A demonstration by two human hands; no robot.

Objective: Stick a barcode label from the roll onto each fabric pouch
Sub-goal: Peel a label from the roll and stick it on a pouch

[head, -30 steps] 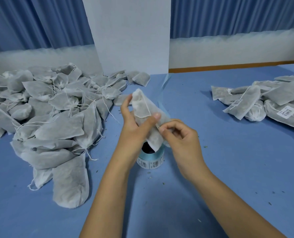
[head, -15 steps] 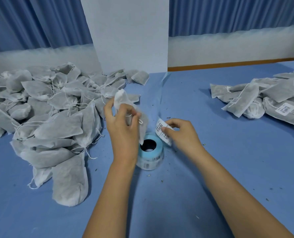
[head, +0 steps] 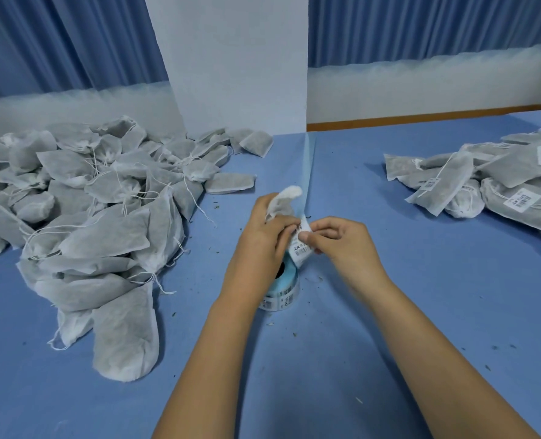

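1. Currently both hands are together mid-worktop, directly above the label roll (head: 282, 288).
2. Left hand (head: 261, 239) grips one fabric pouch (head: 284, 200). Fingers are curled round it, and the pouch's white top pokes up past the knuckles.
3. Right hand (head: 342, 247) pinches a white barcode label (head: 301, 248) between thumb and forefinger. The label is curled, print facing the camera.
4. The label touches the left hand's fingertips and lies against the lower part of the pouch. Can't tell whether it is stuck down.
5. The roll lies flat on the blue worktop (head: 405, 312), core hole up, partly hidden by the left wrist.
6. A thin pale-blue backing strip (head: 308, 166) runs from the hands towards the far edge.
7. The unlabelled pile (head: 88, 217) of grey drawstring pouches lies far left, well apart from the hands.
8. The labelled pile (head: 500, 185) lies far right, with barcode stickers showing on several pouches.
9. A white panel (head: 240, 64) stands upright at the back, between the piles, with blue curtain (head: 57, 42) behind.
10. Small dark crumbs (head: 320, 279) are scattered on the worktop around the roll.
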